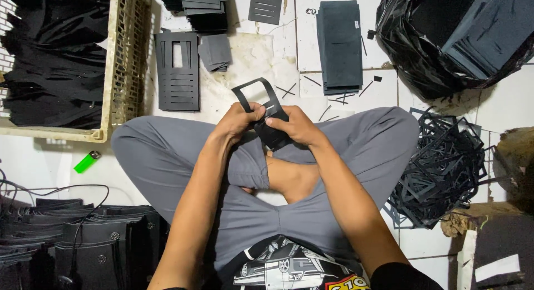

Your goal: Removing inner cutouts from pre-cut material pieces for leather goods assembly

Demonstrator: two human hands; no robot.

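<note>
The person sat cross-legged on the white tiled floor in grey trousers, and both hands met over the lap on one black die-cut sheet. The left hand had its fingers clamped on the sheet's left side, thumb on top; the right hand had its fingers closed on the lower right part. The sheet tilted away from the body, its open rectangular frame end sticking out above the knuckles.

On the floor just beyond the hands lay a flat slotted black sheet, with a smaller stack of black pieces beside it and a tall stack of plain black sheets further right. A cream plastic crate filled with black material stood at the far left corner of the floor. A black plastic bag sat at the far right, and a heap of black cut-out frames lay by the right knee. A green lighter rested near the left knee, above piled black pieces
</note>
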